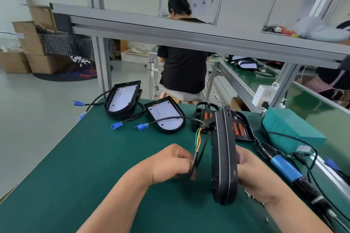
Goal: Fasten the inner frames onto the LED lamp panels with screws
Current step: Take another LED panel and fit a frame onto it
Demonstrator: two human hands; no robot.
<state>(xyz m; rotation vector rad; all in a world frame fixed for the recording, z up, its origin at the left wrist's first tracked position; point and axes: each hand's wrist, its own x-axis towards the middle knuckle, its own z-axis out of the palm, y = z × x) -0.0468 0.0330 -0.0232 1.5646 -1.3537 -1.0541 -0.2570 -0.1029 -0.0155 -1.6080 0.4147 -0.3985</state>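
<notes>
A black lamp panel (pixel 224 157) stands on its edge on the green mat, seen side-on. My right hand (pixel 253 174) grips it from the right side. My left hand (pixel 170 162) pinches the panel's black cable (pixel 195 164), from which coloured wires run up to the housing. Two stacked lamp panels (pixel 122 98) with white LED boards lie at the far left. One more panel (pixel 165 114) lies beside them. Black inner frames with orange parts (pixel 240 128) sit behind the held panel.
A blue electric screwdriver (pixel 284 166) lies on the right with its cord. A teal power box (pixel 289 125) stands behind it. Loose screws (pixel 250 195) lie by my right wrist. Blue connectors (pixel 142 126) trail over the mat's left edge. A person sits at the bench ahead.
</notes>
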